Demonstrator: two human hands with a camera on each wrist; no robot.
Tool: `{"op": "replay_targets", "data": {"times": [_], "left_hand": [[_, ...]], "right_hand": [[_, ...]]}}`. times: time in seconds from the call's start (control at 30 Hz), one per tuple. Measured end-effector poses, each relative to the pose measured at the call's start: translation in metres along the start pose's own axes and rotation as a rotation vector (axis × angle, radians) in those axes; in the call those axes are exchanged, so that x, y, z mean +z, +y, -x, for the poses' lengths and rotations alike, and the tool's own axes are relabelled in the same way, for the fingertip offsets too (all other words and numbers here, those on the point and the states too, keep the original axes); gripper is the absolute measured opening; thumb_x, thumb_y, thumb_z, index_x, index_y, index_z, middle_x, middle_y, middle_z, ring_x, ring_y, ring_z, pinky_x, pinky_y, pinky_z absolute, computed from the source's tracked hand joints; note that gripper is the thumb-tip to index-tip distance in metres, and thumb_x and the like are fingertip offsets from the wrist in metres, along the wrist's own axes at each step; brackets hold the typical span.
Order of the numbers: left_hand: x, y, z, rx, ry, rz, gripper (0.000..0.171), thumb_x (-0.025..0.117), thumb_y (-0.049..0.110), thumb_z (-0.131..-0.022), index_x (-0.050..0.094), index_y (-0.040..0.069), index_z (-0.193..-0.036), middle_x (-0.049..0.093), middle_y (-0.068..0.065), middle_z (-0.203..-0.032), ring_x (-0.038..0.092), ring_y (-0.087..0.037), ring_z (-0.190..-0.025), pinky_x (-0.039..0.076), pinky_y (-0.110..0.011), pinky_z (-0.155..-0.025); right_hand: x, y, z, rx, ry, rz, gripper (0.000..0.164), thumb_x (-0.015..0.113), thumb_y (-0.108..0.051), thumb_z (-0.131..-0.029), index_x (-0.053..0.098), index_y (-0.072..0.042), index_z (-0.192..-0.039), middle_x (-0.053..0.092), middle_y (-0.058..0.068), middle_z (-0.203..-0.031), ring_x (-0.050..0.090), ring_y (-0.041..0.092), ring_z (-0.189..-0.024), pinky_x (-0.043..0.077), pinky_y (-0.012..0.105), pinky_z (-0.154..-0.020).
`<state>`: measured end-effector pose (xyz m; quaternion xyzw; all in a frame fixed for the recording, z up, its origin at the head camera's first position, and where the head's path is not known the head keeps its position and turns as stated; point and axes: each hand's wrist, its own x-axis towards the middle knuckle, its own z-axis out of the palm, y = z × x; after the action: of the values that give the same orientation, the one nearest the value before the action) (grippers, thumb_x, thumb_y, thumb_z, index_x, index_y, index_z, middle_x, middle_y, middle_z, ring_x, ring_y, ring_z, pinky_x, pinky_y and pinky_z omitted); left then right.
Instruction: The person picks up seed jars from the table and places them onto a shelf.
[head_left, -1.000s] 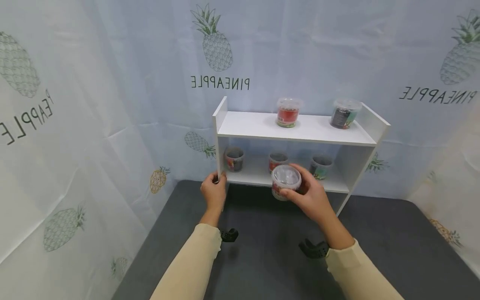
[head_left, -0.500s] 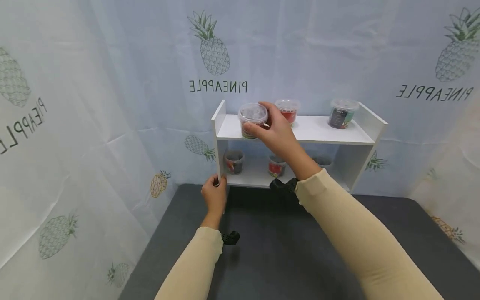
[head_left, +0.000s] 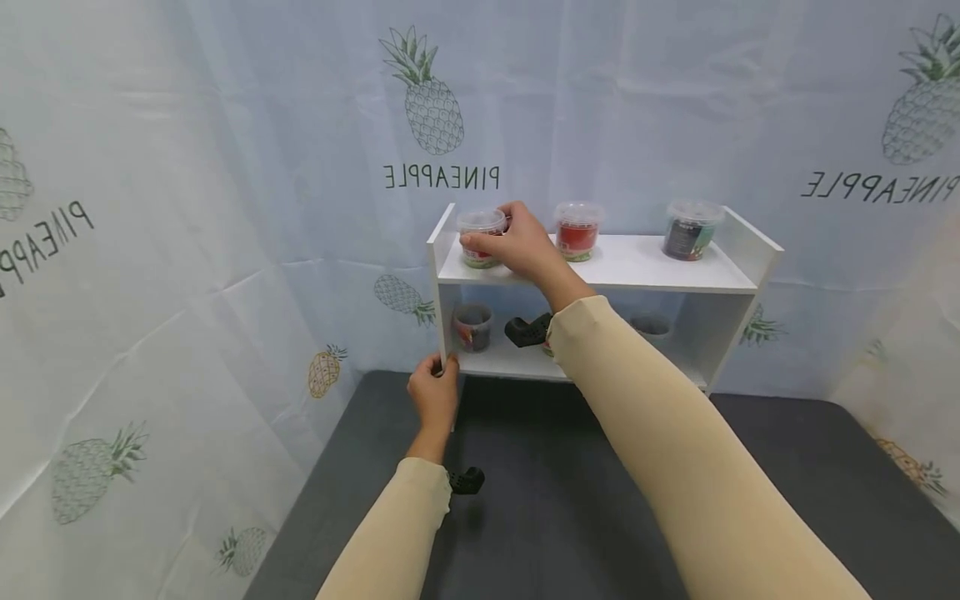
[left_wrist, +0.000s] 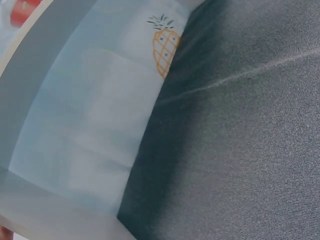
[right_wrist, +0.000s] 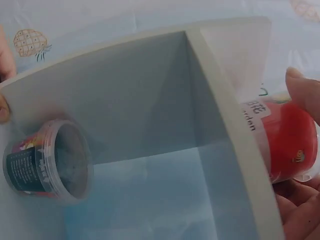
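Observation:
My right hand [head_left: 519,243] holds a small red plastic tub [head_left: 474,247] with a clear lid, upright at the left end of the top shelf. Thumb and fingers lie on opposite sides of the same tub [right_wrist: 292,142] in the right wrist view, where the shelf edge hides its base. With my left hand [head_left: 435,398] I grip the lower left side panel of the white shelf unit [head_left: 652,273]. Another red tub [head_left: 577,233] stands just right of my right hand, and a dark-labelled tub [head_left: 691,232] is at the top shelf's right end.
A dark tub [head_left: 473,327] sits at left on the lower shelf. Two more tubs there are partly covered by my right wrist and sleeve [head_left: 622,375]. The unit stands on a dark grey table [head_left: 540,500] before a pineapple-print curtain [head_left: 300,125].
The right hand has carried the lidded red tub up from before the lower shelf, then leftward to the top shelf's left end. The left hand stays on the side panel.

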<state>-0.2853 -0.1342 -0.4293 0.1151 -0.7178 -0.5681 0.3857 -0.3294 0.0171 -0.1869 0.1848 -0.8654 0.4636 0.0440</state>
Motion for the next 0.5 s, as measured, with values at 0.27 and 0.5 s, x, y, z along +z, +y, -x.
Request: {"op": "replay_targets", "data": {"times": [0.27,0.5], "left_hand": [[-0.002,0.001,0.002,0.030,0.001,-0.029,0.019,0.071,0.021,-0.089,0.076,0.003,-0.095,0.074,-0.013,-0.091,0.073,-0.027,-0.082,0.058,-0.044,-0.070],[-0.003,0.003,0.004,0.018,-0.011,-0.026,0.022,0.072,0.023,-0.089,0.075,0.002,-0.096,0.074,-0.014,-0.092,0.072,-0.028,-0.083,0.058,-0.046,-0.071]], "right_hand": [[0.010,-0.002,-0.004,0.024,0.040,-0.005,0.087,0.074,-0.057,-0.080,0.035,-0.014,-0.144,0.053,0.005,-0.138,0.053,0.020,-0.118,0.045,0.039,-0.104],[0.015,-0.003,-0.003,0.051,0.059,0.081,0.102,0.072,-0.063,-0.078,0.021,-0.020,-0.156,0.044,0.005,-0.151,0.047,0.023,-0.132,0.041,0.043,-0.109]]}}
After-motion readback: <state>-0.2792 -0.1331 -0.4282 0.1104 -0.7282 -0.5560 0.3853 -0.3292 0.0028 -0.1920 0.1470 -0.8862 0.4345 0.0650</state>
